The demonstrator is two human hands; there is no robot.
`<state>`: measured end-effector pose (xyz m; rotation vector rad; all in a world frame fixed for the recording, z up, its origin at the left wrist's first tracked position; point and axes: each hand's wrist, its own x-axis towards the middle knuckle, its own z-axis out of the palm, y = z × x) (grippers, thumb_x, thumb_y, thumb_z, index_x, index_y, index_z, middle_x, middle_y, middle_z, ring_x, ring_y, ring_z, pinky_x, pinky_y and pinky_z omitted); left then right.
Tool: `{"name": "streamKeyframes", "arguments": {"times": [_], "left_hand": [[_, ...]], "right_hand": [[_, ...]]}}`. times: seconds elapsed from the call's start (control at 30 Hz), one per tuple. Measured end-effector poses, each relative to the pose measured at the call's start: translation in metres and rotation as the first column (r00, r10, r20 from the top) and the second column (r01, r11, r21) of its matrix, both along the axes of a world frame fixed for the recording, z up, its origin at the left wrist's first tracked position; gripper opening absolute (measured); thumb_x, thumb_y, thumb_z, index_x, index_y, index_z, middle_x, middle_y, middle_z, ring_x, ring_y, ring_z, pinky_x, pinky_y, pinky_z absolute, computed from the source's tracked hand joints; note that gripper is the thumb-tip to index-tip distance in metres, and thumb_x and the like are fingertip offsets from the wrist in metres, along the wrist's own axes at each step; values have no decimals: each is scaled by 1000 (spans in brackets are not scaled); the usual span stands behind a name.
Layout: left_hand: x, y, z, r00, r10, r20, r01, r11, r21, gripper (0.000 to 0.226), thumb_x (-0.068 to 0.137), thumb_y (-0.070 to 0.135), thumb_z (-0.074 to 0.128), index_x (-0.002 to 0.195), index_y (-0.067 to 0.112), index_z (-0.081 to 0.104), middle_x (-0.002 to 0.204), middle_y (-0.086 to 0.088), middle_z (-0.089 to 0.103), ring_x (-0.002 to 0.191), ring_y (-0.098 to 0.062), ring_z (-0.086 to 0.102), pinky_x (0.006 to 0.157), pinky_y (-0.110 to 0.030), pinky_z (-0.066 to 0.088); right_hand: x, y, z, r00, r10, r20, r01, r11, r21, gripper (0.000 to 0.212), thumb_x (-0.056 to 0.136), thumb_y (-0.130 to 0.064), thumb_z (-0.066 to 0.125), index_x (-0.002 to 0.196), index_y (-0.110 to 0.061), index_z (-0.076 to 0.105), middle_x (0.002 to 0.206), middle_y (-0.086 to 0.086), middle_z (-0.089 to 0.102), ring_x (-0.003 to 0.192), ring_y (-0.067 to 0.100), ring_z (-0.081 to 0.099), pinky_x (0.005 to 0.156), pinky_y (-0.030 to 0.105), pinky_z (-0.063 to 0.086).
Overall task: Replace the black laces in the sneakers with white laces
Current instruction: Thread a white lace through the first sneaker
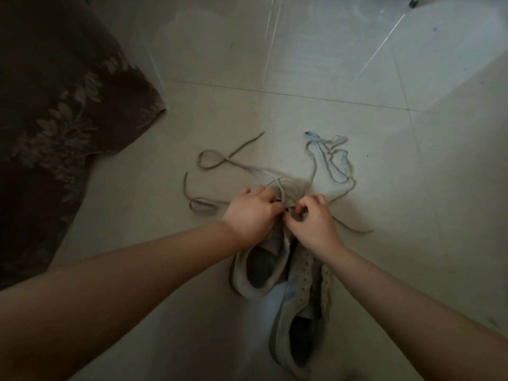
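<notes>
1. Pale canvas makes up the near sneaker (299,312), which lies on the tiled floor (412,188) closest to the camera, its opening up and its eyelet rows bare; it sits below the right forearm, nearer than both hands.
2. Just beyond and left of it lies the far sneaker (261,268), touching the first along its side; its toe end is hidden under the two hands.
3. The left hand (251,213) rests over the front of the far sneaker, fingers curled in toward the gap between the hands, pinching a thin dark lace (280,185) that loops up and over the toe.
4. The right hand (313,221) is just beside the left one, nearly touching it, thumb and forefinger pinched together on the same dark strand at the sneaker's front eyelets.
5. Past the hands, one white lace (220,160) trails loosely on the floor to the left in open curls, one end near the left hand.
6. A second white lace (332,158) lies bunched farther right, one tail running down past the right hand.
7. Far left, a dark leaf-patterned cloth (55,119) spreads on the floor, well apart from the sneakers.
</notes>
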<state>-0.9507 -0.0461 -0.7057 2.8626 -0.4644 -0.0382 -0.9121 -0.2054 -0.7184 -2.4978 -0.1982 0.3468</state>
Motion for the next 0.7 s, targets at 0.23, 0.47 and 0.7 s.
{"name": "streamKeyframes", "arguments": {"times": [0.23,0.47,0.7], "left_hand": [[29,-25,3,977,136,-162,-122,988,93,23,93,26,47,111,20,59,122,-4,48,117,-23,45,87,-35,36],[13,66,-9,886,432,-168,-436,900,11,15,94,25,49,97,18,62,108,-6,61,96,-30,59,77,-33,37],[-19,60,-32,853,330,-404,-427,887,-177,14,95,29,46,97,15,50,93,-9,64,85,-32,59,68,-35,42]], "right_hand": [[0,1,2,1000,14,27,-12,998,-70,30,71,-32,72,75,-14,49,88,0,41,89,28,51,74,36,40],[-2,-3,6,995,-94,23,95,994,-61,33,70,-36,71,76,-17,45,89,-2,43,87,22,48,72,33,37],[-2,7,3,999,-20,-25,18,997,-80,27,68,-33,69,81,-19,49,95,-4,43,92,19,48,74,29,36]]}}
